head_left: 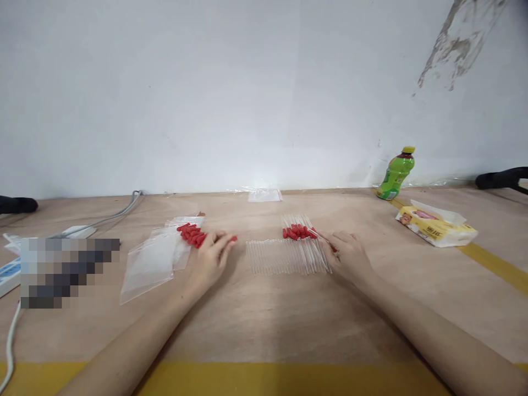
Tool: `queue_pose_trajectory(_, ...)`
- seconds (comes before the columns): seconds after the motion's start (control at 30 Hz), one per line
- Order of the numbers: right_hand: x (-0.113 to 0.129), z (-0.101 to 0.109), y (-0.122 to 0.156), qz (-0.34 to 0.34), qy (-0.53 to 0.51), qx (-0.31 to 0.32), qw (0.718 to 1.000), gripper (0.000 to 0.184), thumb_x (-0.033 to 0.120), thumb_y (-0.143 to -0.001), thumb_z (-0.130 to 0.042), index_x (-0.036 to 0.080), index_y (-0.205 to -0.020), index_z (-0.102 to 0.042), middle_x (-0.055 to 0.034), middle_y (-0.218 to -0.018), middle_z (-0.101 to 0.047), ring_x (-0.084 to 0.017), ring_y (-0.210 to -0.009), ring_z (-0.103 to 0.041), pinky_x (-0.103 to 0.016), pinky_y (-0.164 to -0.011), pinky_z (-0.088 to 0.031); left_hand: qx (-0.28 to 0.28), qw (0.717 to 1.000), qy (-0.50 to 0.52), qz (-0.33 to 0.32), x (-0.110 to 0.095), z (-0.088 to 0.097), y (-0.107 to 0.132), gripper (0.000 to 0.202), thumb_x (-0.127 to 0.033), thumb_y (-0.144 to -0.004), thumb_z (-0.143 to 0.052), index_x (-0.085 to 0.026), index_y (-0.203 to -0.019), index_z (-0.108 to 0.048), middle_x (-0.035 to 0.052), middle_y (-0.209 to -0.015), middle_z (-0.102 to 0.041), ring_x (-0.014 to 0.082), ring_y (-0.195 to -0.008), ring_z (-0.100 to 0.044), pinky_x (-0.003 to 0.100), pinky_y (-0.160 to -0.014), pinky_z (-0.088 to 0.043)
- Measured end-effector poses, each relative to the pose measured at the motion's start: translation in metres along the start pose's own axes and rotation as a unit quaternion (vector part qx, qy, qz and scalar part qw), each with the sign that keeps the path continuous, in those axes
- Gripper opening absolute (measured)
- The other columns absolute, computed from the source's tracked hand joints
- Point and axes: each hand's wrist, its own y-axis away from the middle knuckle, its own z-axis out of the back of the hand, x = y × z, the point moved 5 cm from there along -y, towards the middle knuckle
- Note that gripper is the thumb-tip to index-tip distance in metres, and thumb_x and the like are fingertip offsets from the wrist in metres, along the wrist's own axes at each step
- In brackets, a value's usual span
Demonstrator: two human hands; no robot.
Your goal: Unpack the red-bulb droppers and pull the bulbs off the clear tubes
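Observation:
My left hand [211,254] pinches a small red cap [233,238] between its fingertips, right beside a loose pile of red caps [192,233]. My right hand [348,251] is closed on a clear thin tube [317,235] at the right end of a row of clear tubes [284,257] lying flat on the wooden table [264,319]. Behind that row lies a second batch of tubes with red caps fitted [297,230].
Clear plastic bags [149,263] lie left of my left hand. A power strip with cables [8,275] sits at the far left. A green bottle [396,174] and a tissue pack [435,224] stand at the back right. Yellow tape [490,264] marks the table.

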Motion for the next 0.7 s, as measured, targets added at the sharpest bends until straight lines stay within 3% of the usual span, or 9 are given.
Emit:
queue_pose_trajectory(0.17, -0.012, -0.01, 0.001, -0.082, -0.001, 0.074, 0.994, 0.026, 0.02, -0.077, -0.043, 0.016, -0.092, -0.064, -0.0042, -0.074, -0.066, -0.016, -0.068, -0.059, -0.027, -0.067, -0.037, -0.03, 0.983, -0.049, 0.171, 0.058, 0.027, -0.007, 0.029, -0.029, -0.082, -0.041, -0.016, -0.1, -0.06, 0.0064, -0.081, -0.051, 0.0197, -0.082, -0.052, 0.033, -0.073, -0.046)
queue_pose_trajectory(0.37, -0.007, -0.019, 0.007, -0.107, 0.026, 0.14, 0.984, 0.029, 0.018, -0.076, -0.042, 0.015, -0.095, -0.064, -0.0055, -0.076, -0.068, -0.019, -0.068, -0.061, -0.027, -0.065, -0.039, -0.046, 0.959, -0.015, 0.279, 0.119, 0.05, -0.002, 0.042, -0.037, -0.073, -0.051, -0.015, -0.108, -0.048, 0.0032, -0.08, -0.058, 0.0157, -0.068, -0.056, 0.027, -0.062, -0.046)
queue_pose_trajectory(0.5, -0.001, -0.023, 0.01, -0.102, 0.03, 0.152, 0.983, 0.029, 0.019, -0.076, -0.042, 0.016, -0.095, -0.064, -0.0054, -0.074, -0.067, -0.018, -0.063, -0.06, -0.027, -0.062, -0.038, -0.058, 0.947, -0.064, 0.31, 0.139, 0.058, -0.006, 0.037, -0.041, -0.07, -0.054, -0.016, -0.096, -0.052, 0.0035, -0.083, -0.062, 0.0145, -0.067, -0.056, 0.024, -0.059, -0.043)
queue_pose_trajectory(0.7, 0.005, -0.028, 0.011, -0.096, 0.044, 0.149, 0.983, 0.026, 0.022, -0.079, -0.041, 0.016, -0.09, -0.065, -0.007, -0.078, -0.066, -0.019, -0.068, -0.06, -0.027, -0.063, -0.037, -0.004, 0.935, -0.119, 0.335, 0.152, 0.052, -0.014, 0.03, -0.044, -0.07, -0.052, -0.018, -0.084, -0.058, 0.0028, -0.08, -0.064, 0.0151, -0.063, -0.054, 0.024, -0.057, -0.039)
